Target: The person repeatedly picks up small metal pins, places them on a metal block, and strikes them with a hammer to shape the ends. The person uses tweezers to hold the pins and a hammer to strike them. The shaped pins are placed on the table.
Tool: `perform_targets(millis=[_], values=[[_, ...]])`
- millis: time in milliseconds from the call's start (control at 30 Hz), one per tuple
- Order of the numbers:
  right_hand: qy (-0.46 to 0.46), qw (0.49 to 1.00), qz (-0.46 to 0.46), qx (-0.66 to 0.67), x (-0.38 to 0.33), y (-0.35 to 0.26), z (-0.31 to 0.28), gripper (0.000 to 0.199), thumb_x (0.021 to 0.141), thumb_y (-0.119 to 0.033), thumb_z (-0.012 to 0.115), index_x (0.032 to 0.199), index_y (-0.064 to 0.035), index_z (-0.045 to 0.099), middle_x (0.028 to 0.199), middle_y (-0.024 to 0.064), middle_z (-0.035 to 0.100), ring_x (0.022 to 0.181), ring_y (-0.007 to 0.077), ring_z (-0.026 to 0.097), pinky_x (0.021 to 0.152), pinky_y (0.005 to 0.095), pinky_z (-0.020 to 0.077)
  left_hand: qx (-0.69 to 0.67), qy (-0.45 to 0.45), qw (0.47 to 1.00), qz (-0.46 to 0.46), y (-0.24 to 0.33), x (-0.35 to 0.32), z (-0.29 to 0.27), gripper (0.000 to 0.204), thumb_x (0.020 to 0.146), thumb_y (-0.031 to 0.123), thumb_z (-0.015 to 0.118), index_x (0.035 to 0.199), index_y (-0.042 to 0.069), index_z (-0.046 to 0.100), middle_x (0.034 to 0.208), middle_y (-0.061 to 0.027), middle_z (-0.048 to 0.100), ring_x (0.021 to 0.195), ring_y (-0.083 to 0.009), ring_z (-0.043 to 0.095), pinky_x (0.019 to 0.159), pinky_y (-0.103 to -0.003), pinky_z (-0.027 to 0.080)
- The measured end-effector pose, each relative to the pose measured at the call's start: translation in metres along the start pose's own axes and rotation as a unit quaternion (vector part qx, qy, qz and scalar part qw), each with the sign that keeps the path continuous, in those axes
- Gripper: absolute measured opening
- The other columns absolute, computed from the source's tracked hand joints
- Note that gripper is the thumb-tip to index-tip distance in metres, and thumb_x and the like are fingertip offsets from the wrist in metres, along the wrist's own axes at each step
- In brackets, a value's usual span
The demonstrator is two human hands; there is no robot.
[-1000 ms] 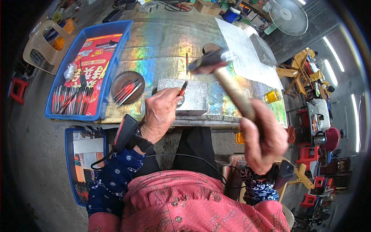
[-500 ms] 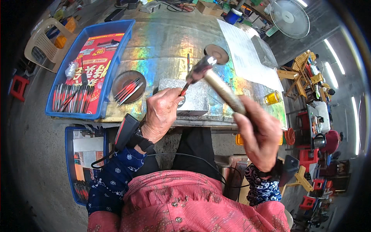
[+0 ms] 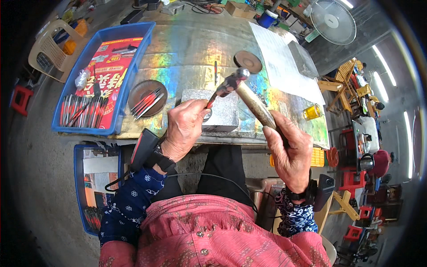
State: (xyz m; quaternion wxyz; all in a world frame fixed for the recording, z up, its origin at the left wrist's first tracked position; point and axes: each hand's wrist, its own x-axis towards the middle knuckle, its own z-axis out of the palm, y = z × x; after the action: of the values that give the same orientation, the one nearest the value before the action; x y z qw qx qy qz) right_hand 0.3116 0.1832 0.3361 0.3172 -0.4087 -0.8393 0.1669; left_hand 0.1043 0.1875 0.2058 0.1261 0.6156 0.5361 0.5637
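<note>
My left hand (image 3: 186, 122) is closed, pinching a slim red-and-black tool (image 3: 210, 103) over the near edge of a grey block (image 3: 224, 112). A ball-peen hammer (image 3: 256, 106) is in my right hand (image 3: 291, 149), its fingers wrapped round the pale handle. The hammer's dark head is over the block, overlapping the slim tool's far end; I cannot tell whether they touch. A small round thing (image 3: 207, 115) shows beside my left fingertips. Another slim black-and-red piece (image 3: 215, 72) lies beyond the block.
At left, a blue tray (image 3: 141, 58) holds several slim red-and-black pieces; more lie on a brown dish (image 3: 155, 110). A round brown disc (image 3: 247, 61), white sheet (image 3: 289, 66) and yellow jar (image 3: 312, 112) are on the table. A cable (image 3: 209, 177) crosses my lap.
The hammer and my right hand have shifted slightly left and toward me, and the hammer is less blurred. My left hand keeps its pinch on the slim tool, nearly unmoved.
</note>
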Motion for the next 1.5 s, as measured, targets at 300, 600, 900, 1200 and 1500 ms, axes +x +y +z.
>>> perform_targets(millis=[300, 600, 900, 1200, 1500], values=[[0.088, 0.995, -0.035, -0.037, -0.009, 0.043, 0.041, 0.024, 0.086, -0.007, 0.067, 0.109, -0.0005, 0.064, 0.084, 0.0183, 0.066, 0.069, 0.0303, 0.065, 0.061, 0.0348, 0.0506, -0.309, 0.007, 0.937, -0.165, -0.002, 0.01, -0.015, 0.015, 0.094, 0.001, 0.057, 0.107, -0.005, 0.062, 0.09, -0.0103, 0.068, 0.076, -0.0128, 0.066, 0.064, -0.023, 0.055], [0.116, 0.978, -0.014, -0.171, -0.022, 0.079, 0.09, 0.034, 0.078, -0.006, 0.069, 0.112, -0.0075, 0.063, 0.082, 0.0136, 0.055, 0.074, 0.0326, 0.058, 0.064, 0.0415, 0.0468, -0.412, 0.015, 0.875, -0.252, -0.01, -0.001, -0.047, 0.019, 0.096, 0.009, 0.058, 0.11, -0.003, 0.06, 0.09, -0.0129, 0.067, 0.077, -0.0169, 0.068, 0.066, -0.025, 0.059], [0.089, 0.974, 0.002, -0.207, -0.027, 0.085, 0.114, 0.051, 0.074, -0.003, 0.068, 0.123, -0.0099, 0.055, 0.093, 0.0143, 0.052, 0.084, 0.033, 0.057, 0.07, 0.0421, 0.0475, -0.316, 0.034, 0.911, -0.262, -0.017, -0.013, -0.075, 0.022, 0.094, 0.008, 0.06, 0.114, -0.002, 0.059, 0.087, -0.0098, 0.066, 0.074, -0.0132, 0.066, 0.064, -0.023, 0.057], [0.056, 0.983, 0.036, -0.17, -0.027, 0.081, 0.116, 0.04, 0.084, -0.012, 0.067, 0.122, -0.0104, 0.057, 0.097, 0.0151, 0.054, 0.088, 0.0339, 0.058, 0.071, 0.0431, 0.049, 0.353, -0.035, 0.935, -0.007, -0.052, -0.022, -0.11, 0.013, 0.083, 0.005, 0.059, 0.096, 0.004, 0.061, 0.08, -0.0171, 0.061, 0.073, -0.0364, 0.063, 0.061, -0.044, 0.049], [0.055, 0.983, 0.033, -0.171, -0.023, 0.076, 0.116, 0.039, 0.085, -0.014, 0.067, 0.122, -0.0092, 0.056, 0.1, 0.0172, 0.053, 0.09, 0.035, 0.057, 0.072, 0.0433, 0.0486, 0.474, -0.096, 0.875, 0.019, -0.072, -0.023, -0.092, 0.005, 0.079, 0.002, 0.056, 0.083, 0.004, 0.059, 0.083, -0.0135, 0.057, 0.079, -0.0332, 0.063, 0.063, -0.043, 0.051]])
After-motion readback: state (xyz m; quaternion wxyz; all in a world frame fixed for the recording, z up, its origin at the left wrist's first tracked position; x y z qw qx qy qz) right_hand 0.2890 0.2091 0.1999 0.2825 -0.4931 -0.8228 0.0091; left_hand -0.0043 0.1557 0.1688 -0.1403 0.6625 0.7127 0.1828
